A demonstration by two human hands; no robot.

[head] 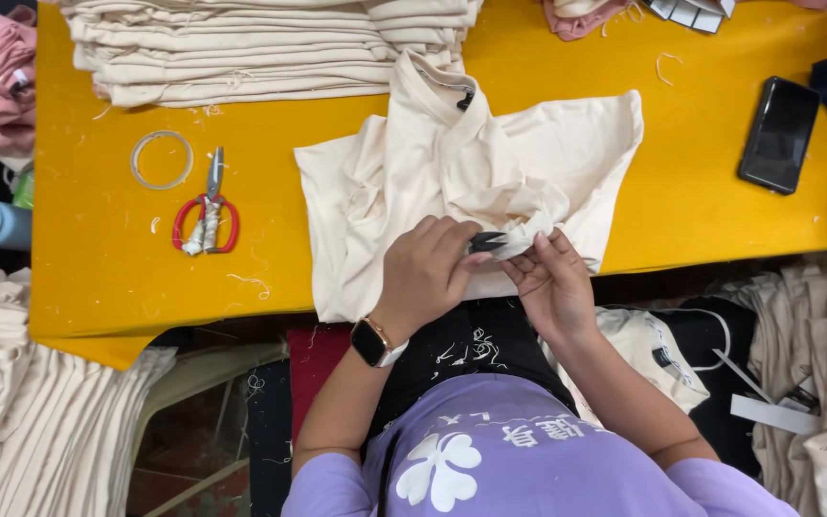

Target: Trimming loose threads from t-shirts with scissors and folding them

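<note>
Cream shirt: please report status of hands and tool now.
Left hand grips small dark snips. Right hand pinches cream shirt fabric. Red scissors lie apart.

View: single head cam, worn by the person.
Direction: looks steeply down over chest & forearms onto yellow table [98,268].
Distance: close; hands sit mid-frame, table fills upper half.
Edges: cloth stack [241,48] cut off at top, phone [779,134] at right, floor piles at both sides.
Shared area: n/a, one view only.
</note>
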